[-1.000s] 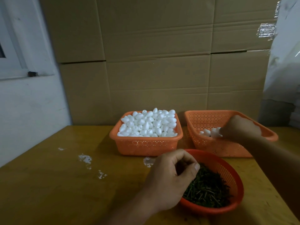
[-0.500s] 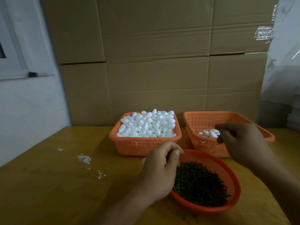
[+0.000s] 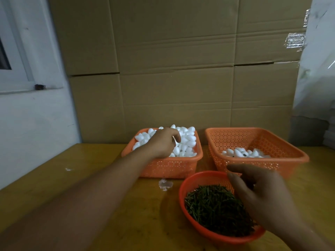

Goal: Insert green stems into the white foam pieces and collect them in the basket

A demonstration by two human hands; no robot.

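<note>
While left hand [image 3: 162, 144] reaches into foam pieces [image 3: 187, 140], right hand [image 3: 261, 194] hovers over stems [image 3: 212, 205]

Perforated plastic baskets [image 3: 257, 140], matt foam pieces [image 3: 186, 140], wooden table [image 3: 54, 178].

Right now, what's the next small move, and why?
Probably close the left hand on one white foam piece from the full basket, since its fingers are curled down into the pile. The right hand hovers over the bowl of green stems, so a stem pick would likely follow.

Left hand [image 3: 163, 144] in foam pieces [image 3: 186, 140] basket, right hand [image 3: 261, 194] (blurred) above green stems [image 3: 213, 205]
</note>
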